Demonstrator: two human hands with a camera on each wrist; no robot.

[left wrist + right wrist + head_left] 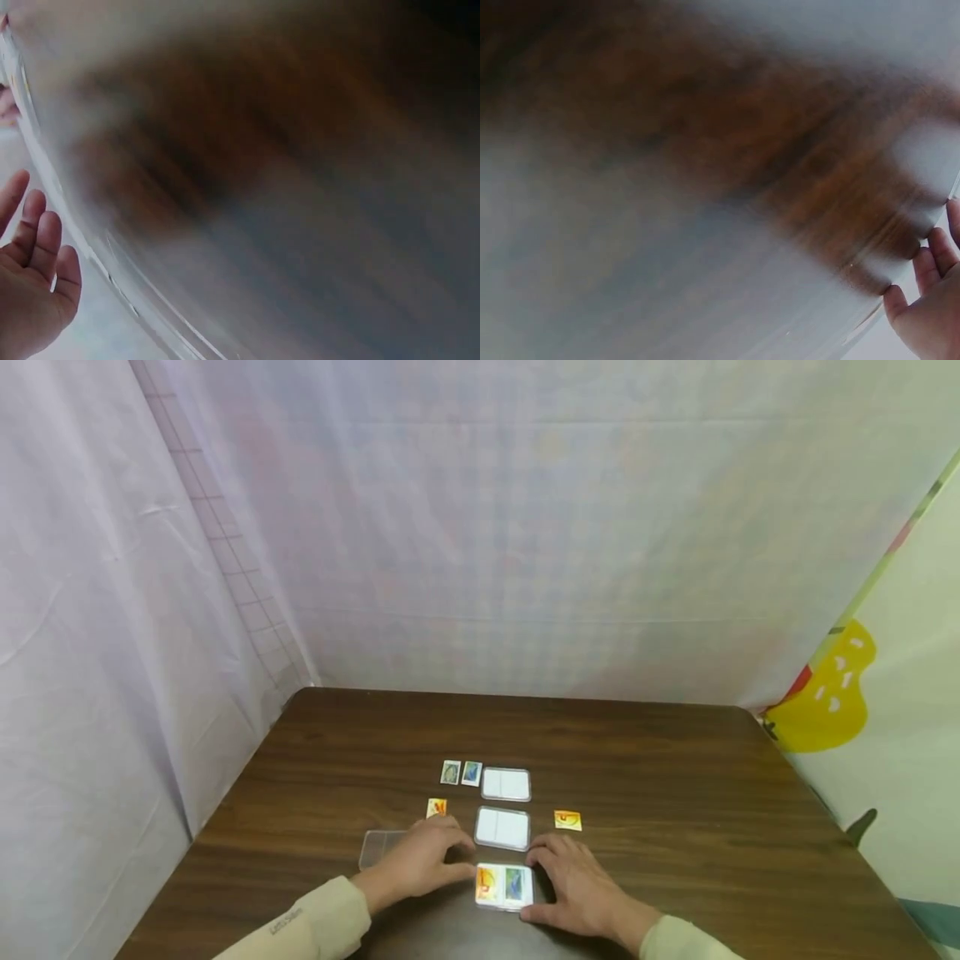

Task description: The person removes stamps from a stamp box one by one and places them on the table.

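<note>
A small flat case [505,907] lies near the front edge of the brown table. In it, side by side, are an orange-and-yellow stamp-like card [487,884] and a blue-green one [514,884]. My left hand [426,857] is at its left, fingers relaxed, the thumb tip right at the case's edge. At the right side my right hand [579,887] rests with fingers spread, thumb and forefinger close to the case's corners. In the left wrist view, the left hand [37,281] shows loosely bent fingers. The right wrist view has the right hand's fingertips [894,298] on the table surface.
Two cases with white inserts [502,828] [506,784] lie beyond the hands. A clear plastic cover [375,847] is partly behind the left hand. Small cards [451,772] [472,773] lie at back left, an orange card [437,807] by the left fingers, another [567,820] at right.
</note>
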